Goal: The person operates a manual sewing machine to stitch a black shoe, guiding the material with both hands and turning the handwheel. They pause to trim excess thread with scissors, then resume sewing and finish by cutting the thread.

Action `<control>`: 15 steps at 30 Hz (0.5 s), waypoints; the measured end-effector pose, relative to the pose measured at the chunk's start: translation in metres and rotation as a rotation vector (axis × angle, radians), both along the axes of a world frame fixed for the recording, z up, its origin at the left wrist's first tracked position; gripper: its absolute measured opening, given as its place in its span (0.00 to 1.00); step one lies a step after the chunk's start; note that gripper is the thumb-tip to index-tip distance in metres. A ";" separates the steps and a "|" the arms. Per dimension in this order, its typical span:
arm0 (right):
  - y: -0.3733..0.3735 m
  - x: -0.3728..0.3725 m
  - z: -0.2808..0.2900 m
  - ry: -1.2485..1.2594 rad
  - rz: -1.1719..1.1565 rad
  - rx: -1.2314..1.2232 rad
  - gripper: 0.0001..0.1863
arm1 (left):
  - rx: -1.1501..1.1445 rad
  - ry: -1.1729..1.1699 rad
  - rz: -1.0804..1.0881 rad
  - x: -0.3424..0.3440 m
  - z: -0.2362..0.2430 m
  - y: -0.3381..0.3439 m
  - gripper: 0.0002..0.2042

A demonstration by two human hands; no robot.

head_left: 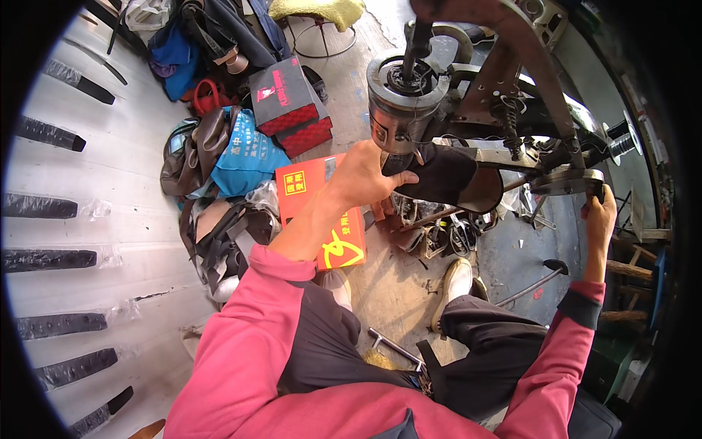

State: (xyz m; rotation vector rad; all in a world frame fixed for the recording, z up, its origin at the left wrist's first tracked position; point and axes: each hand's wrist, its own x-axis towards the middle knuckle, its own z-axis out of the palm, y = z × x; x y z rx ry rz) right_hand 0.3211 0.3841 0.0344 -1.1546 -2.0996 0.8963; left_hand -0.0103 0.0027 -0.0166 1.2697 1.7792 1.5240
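Note:
In front of me stands a metal hand-cranked sewing machine [398, 117], of the kind used for mending shoes. My left hand [364, 175] is closed at the near side of its head, thumb pressed on the end of a dark brown shoe [446, 175]. The shoe lies under the machine head, its rounded end pointing right; my fingers' undersides are hidden. On the right, my right hand [599, 214] is wrapped round the handle at the rim of the crank wheel [563, 181].
Left of my feet lie a red box [296, 183], a black-and-red shoebox [285, 95], a blue bag [247, 155] and leather scraps [223, 245]. A stool with a yellow cover [318, 11] stands behind. A metal rod with a dark head [534, 284] is at right. Wrapped dark strips line the white panel [139, 256].

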 end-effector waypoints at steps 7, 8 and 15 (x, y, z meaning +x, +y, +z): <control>0.020 0.012 -0.078 -0.056 -0.109 -0.224 0.09 | 0.042 -0.297 0.062 0.011 -0.003 0.002 0.26; 0.011 0.008 -0.084 -0.130 -0.074 -0.276 0.08 | 0.083 -0.290 0.066 0.014 -0.005 0.004 0.28; -0.081 -0.047 -0.059 -0.204 0.208 -0.552 0.12 | 0.063 -0.282 0.230 0.027 -0.005 0.012 0.29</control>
